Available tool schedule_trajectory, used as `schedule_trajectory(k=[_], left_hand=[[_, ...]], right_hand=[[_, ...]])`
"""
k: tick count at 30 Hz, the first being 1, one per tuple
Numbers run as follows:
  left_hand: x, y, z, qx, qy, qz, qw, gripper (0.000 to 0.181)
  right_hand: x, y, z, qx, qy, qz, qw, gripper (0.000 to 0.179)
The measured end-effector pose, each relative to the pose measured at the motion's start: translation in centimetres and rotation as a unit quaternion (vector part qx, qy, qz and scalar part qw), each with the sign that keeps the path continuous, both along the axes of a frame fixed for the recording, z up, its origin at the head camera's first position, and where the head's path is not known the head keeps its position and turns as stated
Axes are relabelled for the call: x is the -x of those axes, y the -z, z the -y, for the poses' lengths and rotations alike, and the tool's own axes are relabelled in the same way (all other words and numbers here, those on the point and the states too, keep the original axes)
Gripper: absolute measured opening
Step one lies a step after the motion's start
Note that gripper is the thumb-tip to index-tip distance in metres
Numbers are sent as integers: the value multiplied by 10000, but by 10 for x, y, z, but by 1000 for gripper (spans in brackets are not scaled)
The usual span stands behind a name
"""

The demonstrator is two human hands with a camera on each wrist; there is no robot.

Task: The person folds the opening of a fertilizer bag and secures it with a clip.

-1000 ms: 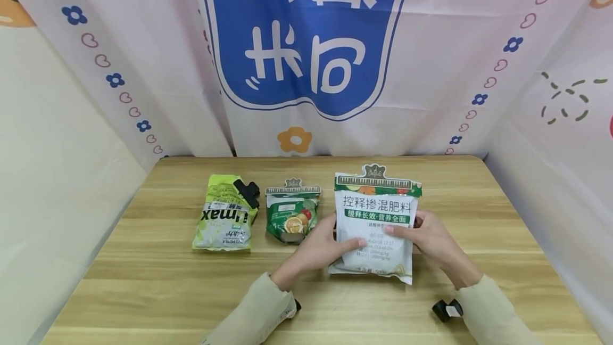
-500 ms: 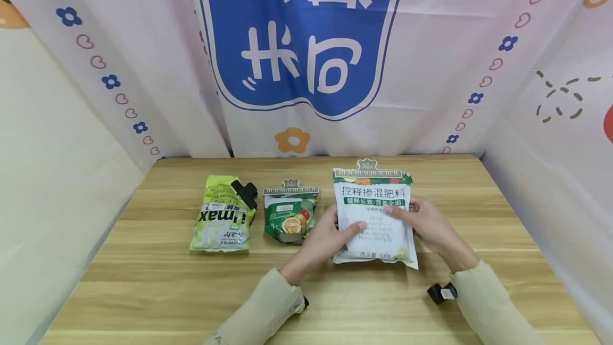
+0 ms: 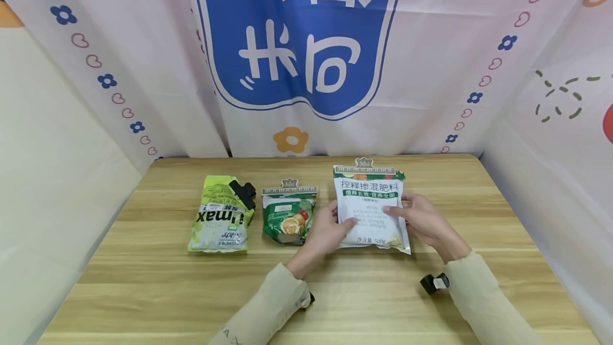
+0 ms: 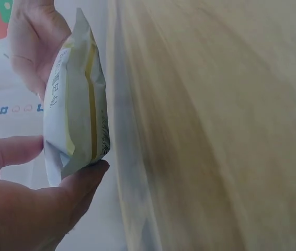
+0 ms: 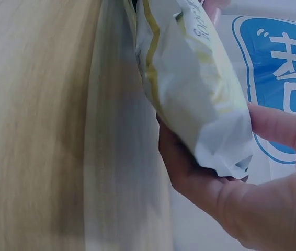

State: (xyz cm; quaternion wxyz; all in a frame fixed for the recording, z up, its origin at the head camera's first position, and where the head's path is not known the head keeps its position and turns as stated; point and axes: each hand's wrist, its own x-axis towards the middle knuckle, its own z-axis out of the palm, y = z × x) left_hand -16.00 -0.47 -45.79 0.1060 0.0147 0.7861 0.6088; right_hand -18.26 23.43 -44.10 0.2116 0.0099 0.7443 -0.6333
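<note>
Both hands hold a white fertilizer bag (image 3: 370,212) at the right of the middle in the head view, its printed front facing up. A piano-key bag clip (image 3: 365,168) closes its green top edge. My left hand (image 3: 324,234) grips the left side, thumb on the front and fingers behind. On the opposite side my right hand (image 3: 427,223) grips likewise, thumb laid on the print. In the left wrist view the bag (image 4: 80,104) is seen edge-on between thumb and fingers. The right wrist view shows the bag's (image 5: 195,99) bottom edge and gold stripe.
Left of the bag lies a small green pouch (image 3: 287,220) with a fruit picture and a matching piano-key clip (image 3: 289,187). Farther left is a lime-green bag (image 3: 220,220) with a black clip (image 3: 243,194). The wooden table (image 3: 191,302) meets a printed curtain (image 3: 268,116) behind.
The fertilizer bag has moved away from me, toward the back of the table, and a little left, with both hands still holding it. The other two bags stay put.
</note>
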Motion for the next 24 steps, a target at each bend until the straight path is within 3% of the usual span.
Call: schedule_trajectory(k=[12,24], left_hand=[[5,4,3,396,189,399,9982,41],[9,2,2,720,392,388,9959,39]], right_hand=[[4,11,3,-25,-81,192,9998,54],[5,10,2,-216,-200,310,9991,57]])
